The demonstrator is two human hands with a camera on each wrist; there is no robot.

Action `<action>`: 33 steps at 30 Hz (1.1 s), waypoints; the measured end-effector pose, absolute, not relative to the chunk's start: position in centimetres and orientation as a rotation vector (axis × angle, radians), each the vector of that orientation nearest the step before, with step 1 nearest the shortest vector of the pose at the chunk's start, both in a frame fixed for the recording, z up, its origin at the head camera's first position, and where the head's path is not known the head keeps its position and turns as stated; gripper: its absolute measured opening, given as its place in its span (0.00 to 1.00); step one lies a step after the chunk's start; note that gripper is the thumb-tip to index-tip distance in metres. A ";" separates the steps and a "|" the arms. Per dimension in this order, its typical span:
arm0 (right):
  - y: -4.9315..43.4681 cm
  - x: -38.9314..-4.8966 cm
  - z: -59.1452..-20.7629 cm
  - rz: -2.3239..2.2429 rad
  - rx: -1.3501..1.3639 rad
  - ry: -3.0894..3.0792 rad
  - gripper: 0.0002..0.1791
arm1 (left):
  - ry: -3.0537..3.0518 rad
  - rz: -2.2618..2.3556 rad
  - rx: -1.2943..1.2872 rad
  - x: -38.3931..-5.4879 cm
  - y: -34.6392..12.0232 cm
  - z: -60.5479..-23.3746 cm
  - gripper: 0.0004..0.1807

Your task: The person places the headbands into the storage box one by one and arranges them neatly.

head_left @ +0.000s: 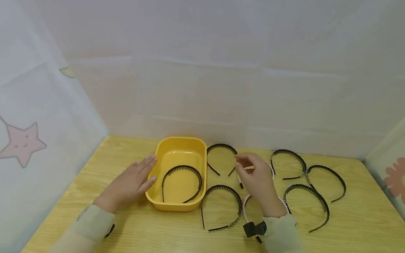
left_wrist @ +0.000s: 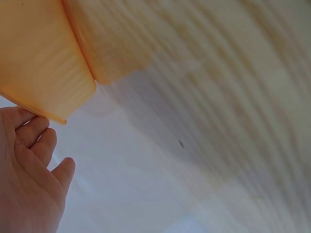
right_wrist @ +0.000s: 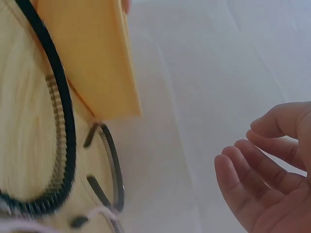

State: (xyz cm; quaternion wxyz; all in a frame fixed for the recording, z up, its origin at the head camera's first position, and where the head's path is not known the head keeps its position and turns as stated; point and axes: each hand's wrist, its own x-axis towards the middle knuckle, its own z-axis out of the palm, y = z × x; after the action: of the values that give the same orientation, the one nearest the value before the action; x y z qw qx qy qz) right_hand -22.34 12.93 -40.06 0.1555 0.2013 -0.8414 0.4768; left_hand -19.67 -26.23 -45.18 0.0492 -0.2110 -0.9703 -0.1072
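A yellow plastic basin (head_left: 173, 208) stands on the table with one black toothed headband (head_left: 184, 167) lying inside it. My left hand (head_left: 129, 183) rests on the basin's left rim, its fingers straight; the left wrist view shows those fingertips against the rim. Over the headbands right of the basin hovers my right hand (head_left: 256, 179), fingers loosely bent and nothing between them, as the right wrist view confirms. Below it lies a pink-and-black headband (head_left: 247, 206), partly hidden by the wrist. Another pink one (head_left: 272, 171) is mostly covered by the hand.
Black headbands lie right of the basin: one at the back (head_left: 223, 146), one in front (head_left: 225, 187), and several farther right, including one (head_left: 324, 200) nearest the front. A white cloth wall (head_left: 190, 99) rises behind the wooden table (head_left: 157, 243).
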 end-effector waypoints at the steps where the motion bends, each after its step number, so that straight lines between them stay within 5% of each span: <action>1: 13.5 -22.5 -40.1 1.361 0.554 -2.393 0.13 | -2.956 -0.329 -0.642 -19.6 -26.2 -45.2 0.36; 20: 25.7 -24.4 -40.7 0.997 0.189 -2.344 0.12 | -2.928 -0.339 -0.654 -19.7 -25.8 -45.1 0.36; 33: 34.8 -25.2 -40.0 0.981 -0.109 -2.582 0.22 | -2.953 -0.341 -0.643 -19.9 -25.5 -45.1 0.36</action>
State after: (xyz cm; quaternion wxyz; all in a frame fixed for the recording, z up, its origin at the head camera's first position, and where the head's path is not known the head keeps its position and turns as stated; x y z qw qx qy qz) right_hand -25.18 34.80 -40.04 0.1875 -0.0388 -0.9176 0.3485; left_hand -19.87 -25.49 -45.13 0.0503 -0.2112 -0.9697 -0.1121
